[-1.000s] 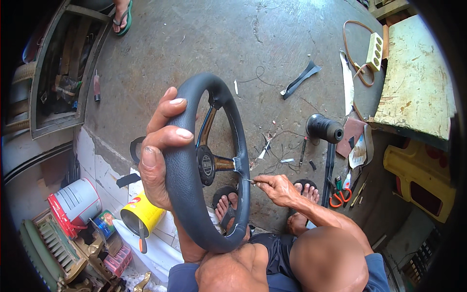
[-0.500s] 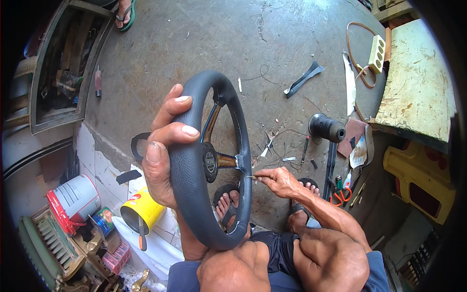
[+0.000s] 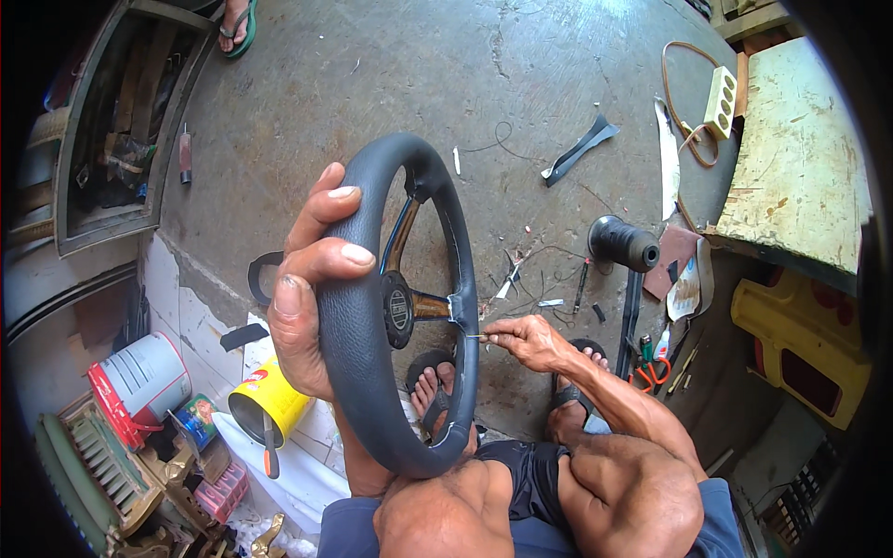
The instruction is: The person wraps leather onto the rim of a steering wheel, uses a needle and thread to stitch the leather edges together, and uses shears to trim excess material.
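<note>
A steering wheel wrapped in black leather stands upright over my knees, seen at a slant. My left hand grips its left side, fingers over the outer rim. On the opposite side my right hand pinches a thin, gold-coloured needle, whose tip meets the inner edge of the leather just below a spoke. A pale seam line runs along that inner edge. Pale material shows where the spoke joins the rim. Whether thread runs from the needle is too fine to tell.
On the floor to the right are a dark thread spool, orange-handled scissors and a leather scrap. A yellow tin and white bucket stand left. A power strip lies far right. Another person's foot shows far left.
The wheel and my left hand have shifted very slightly left. My right hand stays at the inner edge with the needle, which now catches more light.
</note>
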`<control>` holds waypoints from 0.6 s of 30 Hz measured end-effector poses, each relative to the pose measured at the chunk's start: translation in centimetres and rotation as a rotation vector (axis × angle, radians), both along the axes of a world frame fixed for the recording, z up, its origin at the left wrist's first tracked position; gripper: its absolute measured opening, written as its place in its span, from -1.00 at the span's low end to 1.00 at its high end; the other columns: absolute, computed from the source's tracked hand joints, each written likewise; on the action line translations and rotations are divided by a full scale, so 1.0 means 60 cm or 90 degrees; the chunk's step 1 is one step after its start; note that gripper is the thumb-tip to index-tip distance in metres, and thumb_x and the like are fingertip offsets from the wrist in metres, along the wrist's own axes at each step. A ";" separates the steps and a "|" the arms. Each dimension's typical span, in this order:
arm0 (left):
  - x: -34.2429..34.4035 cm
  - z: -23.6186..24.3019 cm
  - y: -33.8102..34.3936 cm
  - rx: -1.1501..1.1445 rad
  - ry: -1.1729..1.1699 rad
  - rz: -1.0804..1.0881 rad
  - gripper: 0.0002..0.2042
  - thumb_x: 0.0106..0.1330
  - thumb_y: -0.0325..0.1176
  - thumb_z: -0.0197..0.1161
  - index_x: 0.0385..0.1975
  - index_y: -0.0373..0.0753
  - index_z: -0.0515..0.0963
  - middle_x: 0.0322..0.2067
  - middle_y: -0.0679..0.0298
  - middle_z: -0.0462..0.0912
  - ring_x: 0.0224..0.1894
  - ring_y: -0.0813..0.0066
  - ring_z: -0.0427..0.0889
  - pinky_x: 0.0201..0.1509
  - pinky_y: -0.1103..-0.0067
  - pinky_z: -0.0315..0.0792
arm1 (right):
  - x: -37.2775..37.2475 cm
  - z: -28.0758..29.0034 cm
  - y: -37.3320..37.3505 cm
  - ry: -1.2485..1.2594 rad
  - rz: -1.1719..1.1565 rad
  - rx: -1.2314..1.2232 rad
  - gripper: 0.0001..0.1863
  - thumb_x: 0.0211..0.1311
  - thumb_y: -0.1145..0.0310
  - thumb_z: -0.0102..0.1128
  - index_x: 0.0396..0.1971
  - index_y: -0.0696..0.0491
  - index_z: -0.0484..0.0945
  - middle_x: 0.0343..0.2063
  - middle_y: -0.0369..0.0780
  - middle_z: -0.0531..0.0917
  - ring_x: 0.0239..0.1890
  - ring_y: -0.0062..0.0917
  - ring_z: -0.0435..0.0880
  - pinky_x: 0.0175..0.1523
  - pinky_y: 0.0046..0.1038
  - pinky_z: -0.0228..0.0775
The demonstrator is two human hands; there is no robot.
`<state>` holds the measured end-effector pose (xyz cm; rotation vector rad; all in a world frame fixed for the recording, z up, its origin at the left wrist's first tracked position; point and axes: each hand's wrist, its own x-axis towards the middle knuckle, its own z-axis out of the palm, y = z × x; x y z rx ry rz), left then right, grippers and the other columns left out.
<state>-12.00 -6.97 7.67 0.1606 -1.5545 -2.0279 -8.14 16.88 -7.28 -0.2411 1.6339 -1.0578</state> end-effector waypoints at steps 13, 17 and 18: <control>0.019 -0.007 -0.024 0.040 0.034 -0.036 -0.50 0.51 -0.10 -0.17 -0.26 -0.29 0.72 0.16 -0.15 0.53 0.47 -0.17 0.23 0.41 -0.12 0.37 | 0.004 -0.008 -0.016 0.056 0.014 -0.029 -0.70 0.39 0.34 0.17 0.05 0.03 0.69 -0.13 -0.12 0.79 -0.02 -0.24 0.78 0.08 -0.30 0.57; 0.025 -0.008 -0.043 0.061 0.030 -0.067 -0.48 0.49 -0.12 -0.21 -0.27 -0.32 0.72 0.18 -0.15 0.52 0.47 -0.19 0.24 0.45 -0.17 0.30 | -0.002 -0.002 -0.023 0.070 0.024 -0.031 -0.70 0.38 0.34 0.17 0.04 0.02 0.70 -0.13 -0.12 0.79 -0.02 -0.22 0.77 0.08 -0.27 0.57; 0.025 -0.007 -0.048 0.061 0.033 -0.068 -0.48 0.49 -0.12 -0.21 -0.27 -0.32 0.72 0.18 -0.15 0.52 0.47 -0.19 0.24 0.45 -0.17 0.30 | 0.002 -0.005 -0.022 0.100 0.029 -0.047 -0.70 0.38 0.32 0.17 0.04 0.02 0.70 -0.14 -0.10 0.79 -0.04 -0.18 0.77 0.07 -0.25 0.57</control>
